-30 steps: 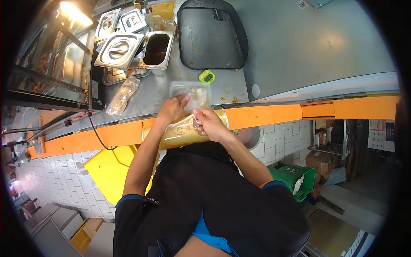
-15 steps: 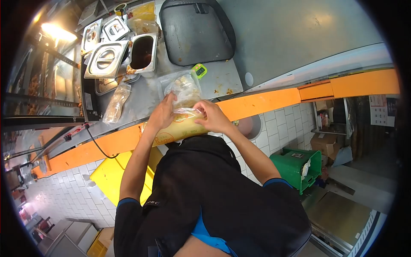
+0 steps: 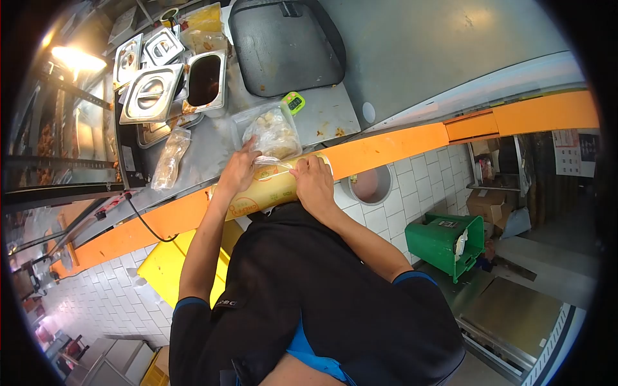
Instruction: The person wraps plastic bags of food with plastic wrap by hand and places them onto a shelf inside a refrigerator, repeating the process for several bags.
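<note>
A yellowish roll of cling film [image 3: 270, 190] with red print lies along the counter's front edge, against my body. My left hand [image 3: 239, 170] is at the roll's upper left, its fingertips pinching the gathered edge of the film. On the right, my right hand [image 3: 314, 185] rests over the roll, thumb and fingers closed on the other end of that edge. Just beyond the roll stands a clear plastic container [image 3: 239, 122]. Inside it is a clear bag [image 3: 271, 130] of pale, lumpy food, which my left fingers nearly touch.
A green timer [image 3: 293, 103] sits behind the container, near a black padded case [image 3: 283, 48]. Leftward are a metal pan [image 3: 206, 80] of dark sauce, several metal lids [image 3: 151, 94] and a wrapped packet [image 3: 171, 158]. An orange ledge [image 3: 393, 147] borders the counter; a green crate [image 3: 444, 241] stands below.
My right hand has come down onto the roll, its fingers more bent. My left hand has moved slightly left and down. More of the bagged food shows as the view shifts.
</note>
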### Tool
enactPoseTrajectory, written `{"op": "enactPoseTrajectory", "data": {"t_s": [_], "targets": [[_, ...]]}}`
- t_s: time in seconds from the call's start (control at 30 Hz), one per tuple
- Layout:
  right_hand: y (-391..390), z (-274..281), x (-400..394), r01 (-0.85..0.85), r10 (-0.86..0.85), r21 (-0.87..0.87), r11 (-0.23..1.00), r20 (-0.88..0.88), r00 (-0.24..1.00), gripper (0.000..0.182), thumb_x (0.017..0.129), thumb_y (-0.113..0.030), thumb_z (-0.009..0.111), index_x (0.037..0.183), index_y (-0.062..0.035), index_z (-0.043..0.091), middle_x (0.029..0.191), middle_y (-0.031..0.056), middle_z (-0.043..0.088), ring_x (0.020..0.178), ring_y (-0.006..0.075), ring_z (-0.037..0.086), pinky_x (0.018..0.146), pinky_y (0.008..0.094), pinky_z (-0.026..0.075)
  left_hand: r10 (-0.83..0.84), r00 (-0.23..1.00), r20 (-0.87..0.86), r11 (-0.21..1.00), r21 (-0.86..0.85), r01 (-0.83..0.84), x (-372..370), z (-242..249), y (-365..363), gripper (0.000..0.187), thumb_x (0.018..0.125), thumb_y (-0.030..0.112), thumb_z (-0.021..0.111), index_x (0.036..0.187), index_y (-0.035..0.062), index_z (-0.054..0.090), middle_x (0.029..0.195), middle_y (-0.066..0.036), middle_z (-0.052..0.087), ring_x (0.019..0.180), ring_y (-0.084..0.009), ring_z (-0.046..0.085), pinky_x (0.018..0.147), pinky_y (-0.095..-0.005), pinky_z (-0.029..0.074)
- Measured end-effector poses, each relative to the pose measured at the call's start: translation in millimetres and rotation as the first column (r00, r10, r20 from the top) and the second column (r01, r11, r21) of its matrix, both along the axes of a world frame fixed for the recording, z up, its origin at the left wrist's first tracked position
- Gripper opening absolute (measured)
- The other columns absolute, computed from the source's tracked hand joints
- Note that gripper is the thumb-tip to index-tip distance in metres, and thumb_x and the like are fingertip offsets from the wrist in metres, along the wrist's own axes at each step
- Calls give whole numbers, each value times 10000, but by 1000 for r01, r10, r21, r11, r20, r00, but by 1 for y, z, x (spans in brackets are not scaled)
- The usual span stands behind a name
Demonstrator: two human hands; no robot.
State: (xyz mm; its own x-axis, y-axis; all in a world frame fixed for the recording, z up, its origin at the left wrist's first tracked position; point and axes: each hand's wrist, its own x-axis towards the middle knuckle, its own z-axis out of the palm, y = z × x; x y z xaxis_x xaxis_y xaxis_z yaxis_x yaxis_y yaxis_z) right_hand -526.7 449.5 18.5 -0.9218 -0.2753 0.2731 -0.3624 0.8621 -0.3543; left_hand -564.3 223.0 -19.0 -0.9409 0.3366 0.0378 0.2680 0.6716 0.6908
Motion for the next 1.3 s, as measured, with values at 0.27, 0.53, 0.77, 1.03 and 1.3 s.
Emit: {"op": "enactPoseTrajectory", "data": {"t_s": [0.27, 0.53, 0.77, 1.03, 1.3], "targets": [[45, 8, -52, 717, 386, -581, 384, 807, 447, 328, 1026, -331, 489, 883, -49, 575, 617, 120, 538, 500, 257, 515, 532, 387, 460, 72, 994, 77, 995, 57, -77, 0, -9, 1, 315, 775, -20, 556, 1063, -66, 673, 1444, -313, 396, 1218, -442, 525, 1042, -445, 435], [7, 23, -7, -92, 96, -29, 995, 150, 984, 296, 848, -300, 702, 921, -35, 594, 901, 141, 604, 924, 334, 609, 716, 423, 510, 40, 995, 93, 998, 51, -45, 0, 5, 3, 312, 823, -1, 541, 1101, -57, 673, 1443, -309, 394, 1231, -429, 514, 1055, -434, 423], [-2, 13, -11, 62, -81, 72, 996, 299, 951, 203, 925, -240, 608, 939, -37, 610, 811, 180, 641, 829, 364, 646, 746, 478, 504, 48, 994, 94, 998, 24, -50, 2, 10, 6, 298, 833, 4, 538, 1090, -39, 683, 1438, -308, 400, 1272, -434, 467, 1073, -441, 402], [47, 16, -51, 549, 315, -494, 674, 865, 392, 294, 1001, -353, 566, 907, -88, 480, 731, -25, 507, 636, 63, 503, 617, 260, 507, 60, 991, 120, 998, -17, -59, 5, 16, 10, 320, 816, 11, 553, 1099, -10, 701, 1434, -310, 403, 1259, -423, 489, 1068, -439, 407], [39, 10, -2, -41, 135, -421, 906, 195, 971, 224, 796, 26, 673, 915, -23, 490, 755, 90, 562, 665, 215, 593, 614, 339, 485, 78, 990, 115, 994, 70, -86, 8, 3, 6, 334, 813, -16, 527, 1094, -4, 706, 1439, -317, 390, 1214, -435, 520, 1057, -443, 415]]}}
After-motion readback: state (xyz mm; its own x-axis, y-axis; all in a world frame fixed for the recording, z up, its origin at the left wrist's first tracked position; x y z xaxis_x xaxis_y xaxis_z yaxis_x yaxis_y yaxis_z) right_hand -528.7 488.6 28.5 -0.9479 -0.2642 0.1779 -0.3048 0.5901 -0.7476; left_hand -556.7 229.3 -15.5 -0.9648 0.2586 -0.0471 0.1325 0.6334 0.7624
